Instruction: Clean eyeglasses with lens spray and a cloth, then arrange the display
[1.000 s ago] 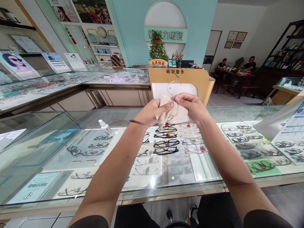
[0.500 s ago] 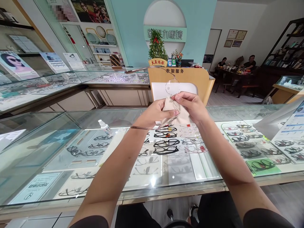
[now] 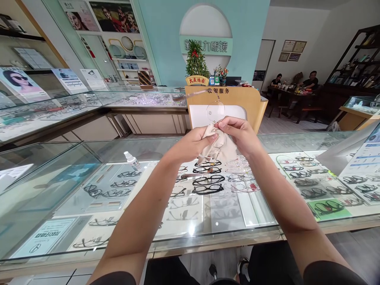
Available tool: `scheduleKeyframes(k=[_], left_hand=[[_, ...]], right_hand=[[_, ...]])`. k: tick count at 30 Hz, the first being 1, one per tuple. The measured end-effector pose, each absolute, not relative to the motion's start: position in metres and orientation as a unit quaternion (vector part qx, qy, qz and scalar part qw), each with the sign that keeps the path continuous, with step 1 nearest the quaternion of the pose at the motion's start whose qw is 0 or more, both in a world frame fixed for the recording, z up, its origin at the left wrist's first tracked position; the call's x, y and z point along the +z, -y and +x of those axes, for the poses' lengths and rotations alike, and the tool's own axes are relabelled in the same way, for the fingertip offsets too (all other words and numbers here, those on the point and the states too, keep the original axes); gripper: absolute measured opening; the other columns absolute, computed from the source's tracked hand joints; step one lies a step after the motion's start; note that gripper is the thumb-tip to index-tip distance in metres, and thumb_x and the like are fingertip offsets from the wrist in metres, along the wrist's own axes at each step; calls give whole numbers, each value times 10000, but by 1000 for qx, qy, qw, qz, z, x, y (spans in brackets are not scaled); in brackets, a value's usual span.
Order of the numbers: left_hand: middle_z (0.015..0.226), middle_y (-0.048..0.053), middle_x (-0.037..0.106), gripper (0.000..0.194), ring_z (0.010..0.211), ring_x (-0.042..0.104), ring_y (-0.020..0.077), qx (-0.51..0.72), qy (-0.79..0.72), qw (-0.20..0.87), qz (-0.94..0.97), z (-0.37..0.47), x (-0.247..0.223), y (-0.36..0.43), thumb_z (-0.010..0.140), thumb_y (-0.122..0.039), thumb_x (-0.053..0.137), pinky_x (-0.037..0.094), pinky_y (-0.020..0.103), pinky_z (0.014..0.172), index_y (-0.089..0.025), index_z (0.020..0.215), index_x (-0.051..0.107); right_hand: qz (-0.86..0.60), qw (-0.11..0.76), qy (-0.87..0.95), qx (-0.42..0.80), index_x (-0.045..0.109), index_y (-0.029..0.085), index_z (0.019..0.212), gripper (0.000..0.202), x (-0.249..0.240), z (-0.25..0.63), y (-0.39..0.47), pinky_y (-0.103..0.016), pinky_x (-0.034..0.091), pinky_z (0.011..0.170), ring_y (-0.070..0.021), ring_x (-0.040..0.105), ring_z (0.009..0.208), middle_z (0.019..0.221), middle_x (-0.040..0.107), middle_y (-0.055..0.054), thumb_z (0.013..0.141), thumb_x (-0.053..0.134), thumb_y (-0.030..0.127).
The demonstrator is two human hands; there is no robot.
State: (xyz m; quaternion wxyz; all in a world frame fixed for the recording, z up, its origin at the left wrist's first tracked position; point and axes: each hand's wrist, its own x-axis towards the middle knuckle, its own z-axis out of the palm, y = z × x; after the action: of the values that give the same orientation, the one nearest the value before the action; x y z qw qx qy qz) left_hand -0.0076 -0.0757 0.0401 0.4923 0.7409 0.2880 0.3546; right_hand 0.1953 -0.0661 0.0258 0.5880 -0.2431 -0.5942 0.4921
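A pair of thin-rimmed eyeglasses (image 3: 215,111) is held above the glass counter, one lens over the other, with the temples pointing left. My right hand (image 3: 242,132) is closed, pinching the frame near its middle between thumb and fingers. A cream cloth (image 3: 228,150) lies behind and around the lower lens. My left hand (image 3: 190,144) is closed on this cloth, thumb over the lower lens and fingers hidden behind. The upper lens stands out above both hands, uncovered. The lower temple hangs beneath the left hand, partly blurred.
A white spray bottle (image 3: 132,160) stands on the glass display counter (image 3: 118,233), left of my hands. Rows of eyeglass frames (image 3: 208,184) lie under the glass. Beyond are a wooden cashier desk (image 3: 255,105) and two seated people at a table (image 3: 285,92).
The eyeglasses have turned, so their temples reach less far left and the lower one sits lower. My left thumb has shifted up and left over the cloth. The right hand keeps its pinch.
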Motion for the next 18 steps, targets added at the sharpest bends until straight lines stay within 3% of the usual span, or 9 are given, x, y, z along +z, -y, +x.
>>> scheduleKeyframes(k=[3, 7, 13, 18], left_hand=[[737, 5, 661, 528, 595, 585, 143, 358, -299, 481, 742, -12, 42, 74, 856, -643, 888, 473, 277, 550, -182, 1037, 706], [841, 18, 691, 532, 659, 588, 135, 354, -325, 476, 737, -10, 41, 72, 824, -556, 926, 451, 253, 569, -165, 1116, 715], [692, 0, 637, 572, 571, 524, 109, 383, -316, 477, 725, -1, 33, 67, 746, -640, 967, 353, 243, 503, -164, 830, 663], [618, -14, 592, 605, 532, 510, 103, 401, -274, 499, 717, 3, 29, 64, 787, -707, 932, 353, 253, 504, -171, 785, 651]], right_hand=[[-251, 590, 584, 498, 867, 276, 833, 329, 27, 194, 68, -359, 601, 931, -190, 750, 955, 994, 856, -13, 723, 1026, 542], [-289, 605, 586, 455, 859, 265, 806, 378, 28, 194, 67, -348, 576, 851, -186, 710, 893, 924, 836, -15, 699, 1022, 589], [-282, 607, 617, 413, 827, 251, 776, 386, 30, 194, 68, -362, 541, 858, -183, 665, 861, 855, 792, -13, 735, 990, 599], [-278, 634, 599, 402, 805, 244, 764, 305, 30, 194, 67, -357, 524, 879, -179, 647, 872, 856, 771, -8, 771, 959, 507]])
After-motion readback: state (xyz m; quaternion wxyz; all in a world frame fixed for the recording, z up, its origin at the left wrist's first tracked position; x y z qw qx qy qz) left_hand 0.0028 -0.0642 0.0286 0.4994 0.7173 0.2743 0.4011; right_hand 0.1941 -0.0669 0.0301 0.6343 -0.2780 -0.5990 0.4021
